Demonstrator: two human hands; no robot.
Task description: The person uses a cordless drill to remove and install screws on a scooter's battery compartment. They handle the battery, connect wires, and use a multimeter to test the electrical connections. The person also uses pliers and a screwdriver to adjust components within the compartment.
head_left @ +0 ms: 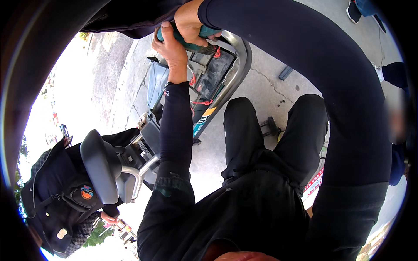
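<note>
1. My right hand [190, 21] is wrapped tight round the teal handle of a hand tool [191, 41], fingers curled fully over it, no slack in that grip. I judge it is clamped hard so the tool can be driven or levered.

2. My left hand [170, 45] sits just beside it, palm pressed up against the same handle from the near side, fingers closed on it as far as I can tell. Two hands on one handle reads to me as bracing for force.

3. The tool's dark shaft points down and right into the open compartment [213, 71] of a scooter [226, 82]. Its tip is hidden among the parts, so I cannot say what it bites on.

4. Inside that compartment I see dark blocks and red wiring [201, 102], laid bare because the seat [101, 165] is tipped up and away to the lower left.

5. A curved grey rail [241, 61] rims the compartment's far side.

6. My legs [270, 143] stand close against the scooter on grey pavement [270, 91], close enough to lean in.

7. Another person [61, 200] in dark clothes crouches at lower left, well apart from my hands.
</note>
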